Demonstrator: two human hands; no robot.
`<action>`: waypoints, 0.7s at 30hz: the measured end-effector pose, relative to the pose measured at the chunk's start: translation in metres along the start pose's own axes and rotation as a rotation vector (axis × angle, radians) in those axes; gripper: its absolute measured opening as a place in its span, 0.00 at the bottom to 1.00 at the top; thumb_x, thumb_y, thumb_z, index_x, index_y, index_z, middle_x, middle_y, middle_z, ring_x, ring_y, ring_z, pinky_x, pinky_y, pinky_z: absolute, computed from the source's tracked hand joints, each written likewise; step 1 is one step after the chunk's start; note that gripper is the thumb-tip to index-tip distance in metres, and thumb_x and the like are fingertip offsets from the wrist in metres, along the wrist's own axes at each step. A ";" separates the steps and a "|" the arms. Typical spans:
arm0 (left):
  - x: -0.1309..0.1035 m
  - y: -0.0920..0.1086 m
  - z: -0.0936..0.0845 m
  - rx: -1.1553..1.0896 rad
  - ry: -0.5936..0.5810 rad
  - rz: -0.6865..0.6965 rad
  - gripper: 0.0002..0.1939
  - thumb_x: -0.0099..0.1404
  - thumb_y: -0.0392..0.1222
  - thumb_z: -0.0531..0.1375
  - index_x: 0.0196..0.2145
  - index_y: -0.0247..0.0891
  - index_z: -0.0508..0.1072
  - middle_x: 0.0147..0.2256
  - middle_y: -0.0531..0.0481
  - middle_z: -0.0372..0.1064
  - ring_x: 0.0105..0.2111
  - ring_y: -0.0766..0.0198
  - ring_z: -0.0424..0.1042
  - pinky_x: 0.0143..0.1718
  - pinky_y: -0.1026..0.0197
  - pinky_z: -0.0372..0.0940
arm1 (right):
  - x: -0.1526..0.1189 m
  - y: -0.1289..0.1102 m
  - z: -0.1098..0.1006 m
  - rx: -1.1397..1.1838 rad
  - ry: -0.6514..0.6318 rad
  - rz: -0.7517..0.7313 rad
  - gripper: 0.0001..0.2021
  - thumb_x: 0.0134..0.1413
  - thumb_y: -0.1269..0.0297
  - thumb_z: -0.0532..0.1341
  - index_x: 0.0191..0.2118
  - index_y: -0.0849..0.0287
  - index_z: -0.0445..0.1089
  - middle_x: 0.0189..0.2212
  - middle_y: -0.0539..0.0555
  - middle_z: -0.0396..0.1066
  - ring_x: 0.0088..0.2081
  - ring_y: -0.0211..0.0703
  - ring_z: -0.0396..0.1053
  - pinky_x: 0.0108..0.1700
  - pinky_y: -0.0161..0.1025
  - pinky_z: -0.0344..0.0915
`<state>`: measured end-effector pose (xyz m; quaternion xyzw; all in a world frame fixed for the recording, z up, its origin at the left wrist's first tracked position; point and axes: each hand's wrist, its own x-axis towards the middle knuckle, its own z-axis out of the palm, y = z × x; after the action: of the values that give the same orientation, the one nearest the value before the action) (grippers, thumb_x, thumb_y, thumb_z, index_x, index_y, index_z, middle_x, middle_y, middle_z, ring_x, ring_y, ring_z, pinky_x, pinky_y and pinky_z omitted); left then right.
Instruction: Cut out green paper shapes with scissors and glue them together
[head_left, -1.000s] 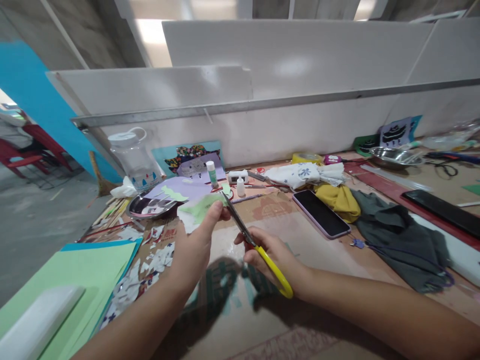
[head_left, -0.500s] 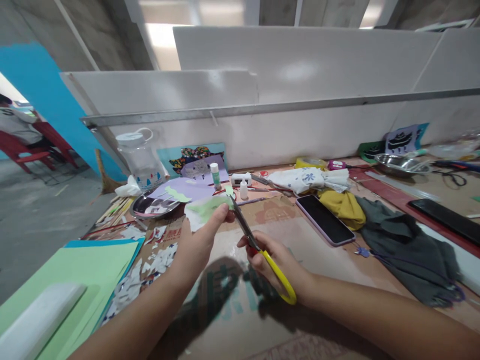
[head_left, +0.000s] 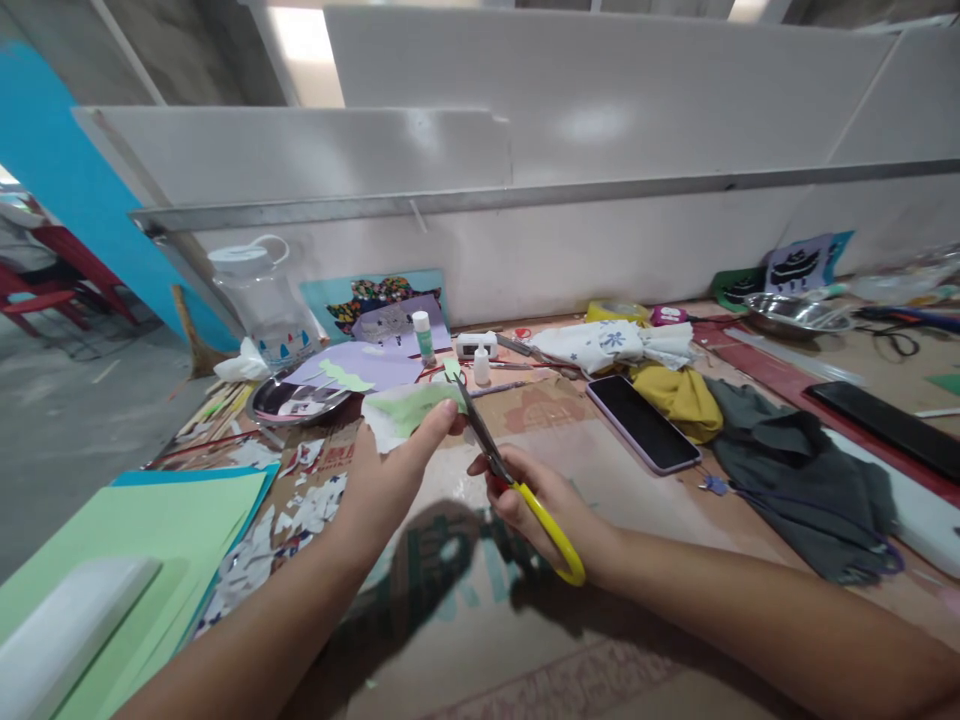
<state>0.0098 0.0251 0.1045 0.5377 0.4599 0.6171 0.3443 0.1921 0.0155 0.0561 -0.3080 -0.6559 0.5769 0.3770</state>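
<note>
Between the thumb and fingers of my left hand (head_left: 401, 460) is a piece of green and white paper (head_left: 397, 413), raised above the table. My right hand (head_left: 544, 505) grips yellow-handled scissors (head_left: 553, 535). Their blades point up and to the left, with the tips at the paper's right edge, close to my left fingertips. A small green scrap (head_left: 451, 368) shows at the blade tips; whether it is still joined to the paper I cannot tell. Behind the paper stand a glue stick (head_left: 424, 340) and a small white bottle (head_left: 481, 365).
On the left lie green sheets (head_left: 180, 510) and white scraps (head_left: 311, 510). A clear jug (head_left: 262, 310) and a metal dish (head_left: 330, 408) with purple paper stand behind. To the right are a phone (head_left: 643, 425), yellow cloth (head_left: 679, 402) and grey cloth (head_left: 795, 480). A white wall (head_left: 562, 260) borders the back.
The view has tilted slightly down, so the wall and table things sit higher. Both hands keep nearly the same pose, with scissors and paper still held together.
</note>
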 end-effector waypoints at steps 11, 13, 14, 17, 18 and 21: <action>-0.002 -0.002 0.001 0.089 0.013 -0.055 0.11 0.63 0.48 0.67 0.33 0.37 0.81 0.33 0.49 0.82 0.35 0.57 0.80 0.40 0.59 0.74 | 0.001 0.003 0.001 0.015 0.025 -0.001 0.34 0.53 0.31 0.62 0.48 0.60 0.68 0.31 0.48 0.61 0.26 0.33 0.54 0.26 0.33 0.53; -0.002 0.000 0.003 0.097 0.024 -0.043 0.11 0.63 0.48 0.67 0.33 0.37 0.81 0.32 0.49 0.82 0.35 0.57 0.80 0.40 0.60 0.74 | 0.001 0.003 0.001 0.023 0.030 0.000 0.34 0.53 0.30 0.61 0.47 0.60 0.68 0.31 0.48 0.61 0.26 0.33 0.54 0.26 0.32 0.53; -0.002 0.001 0.004 0.099 0.027 -0.038 0.11 0.63 0.48 0.66 0.33 0.37 0.81 0.32 0.48 0.82 0.35 0.57 0.80 0.40 0.60 0.74 | 0.001 0.003 0.001 0.028 0.031 0.001 0.34 0.53 0.30 0.60 0.47 0.59 0.68 0.31 0.48 0.60 0.26 0.33 0.54 0.26 0.33 0.53; -0.003 0.005 0.006 0.103 0.023 -0.023 0.10 0.63 0.47 0.66 0.33 0.37 0.81 0.32 0.49 0.82 0.35 0.57 0.80 0.40 0.61 0.73 | 0.001 0.003 0.001 0.036 0.034 0.005 0.34 0.52 0.29 0.61 0.46 0.59 0.68 0.31 0.48 0.60 0.25 0.33 0.53 0.26 0.33 0.53; -0.003 0.005 0.006 0.106 0.021 -0.017 0.10 0.63 0.47 0.66 0.32 0.37 0.80 0.32 0.49 0.82 0.35 0.58 0.80 0.40 0.61 0.73 | 0.001 0.003 0.001 0.037 0.032 0.008 0.34 0.52 0.29 0.61 0.46 0.59 0.68 0.30 0.48 0.60 0.25 0.33 0.53 0.26 0.33 0.53; -0.005 0.007 0.006 0.121 0.027 0.005 0.10 0.63 0.47 0.66 0.31 0.37 0.79 0.32 0.49 0.81 0.35 0.58 0.80 0.40 0.61 0.73 | 0.001 0.001 0.002 0.032 0.038 0.006 0.35 0.51 0.28 0.60 0.45 0.59 0.67 0.29 0.47 0.59 0.25 0.33 0.53 0.26 0.33 0.52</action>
<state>0.0171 0.0196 0.1091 0.5502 0.4997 0.5963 0.3034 0.1896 0.0156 0.0550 -0.3148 -0.6383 0.5827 0.3924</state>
